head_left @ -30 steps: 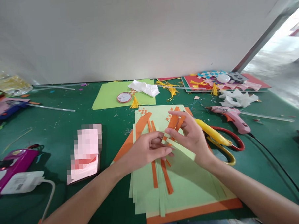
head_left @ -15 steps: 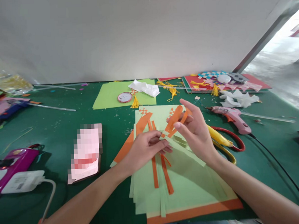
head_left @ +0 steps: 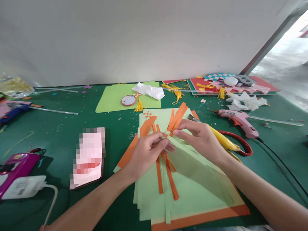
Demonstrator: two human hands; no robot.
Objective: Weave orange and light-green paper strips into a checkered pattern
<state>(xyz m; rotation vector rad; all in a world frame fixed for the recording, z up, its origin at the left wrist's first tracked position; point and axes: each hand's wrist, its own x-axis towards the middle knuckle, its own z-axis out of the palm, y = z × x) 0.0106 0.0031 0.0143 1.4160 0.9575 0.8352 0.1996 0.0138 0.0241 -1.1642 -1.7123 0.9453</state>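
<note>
Orange and pale green paper strips [head_left: 179,116] cross in a small weave between my two hands. My left hand [head_left: 151,149] pinches the crossing from the left, its fingertips partly behind the strips. From the right, my right hand [head_left: 195,132] is closed with thumb and fingers on the weave's edge. Orange strips stick up and away from the crossing, and a long pale green strip trails to the lower right. Beneath lies a stack of pale green sheets [head_left: 198,195] with orange paper showing at its edges. Loose orange strips [head_left: 171,179] lie on the stack.
Scissors [head_left: 228,139] with yellow and red handles lie right of the stack, near a pink glue gun [head_left: 239,120]. A phone [head_left: 89,159] and a purple power strip [head_left: 21,169] are at left. Lime sheets [head_left: 109,98], a tape roll [head_left: 128,100] and tissue [head_left: 149,91] lie behind.
My right hand has come down from the orange strips' upper ends and closed at the weave. The strips now point up more freely, and the scissor blades show. My left hand has barely moved.
</note>
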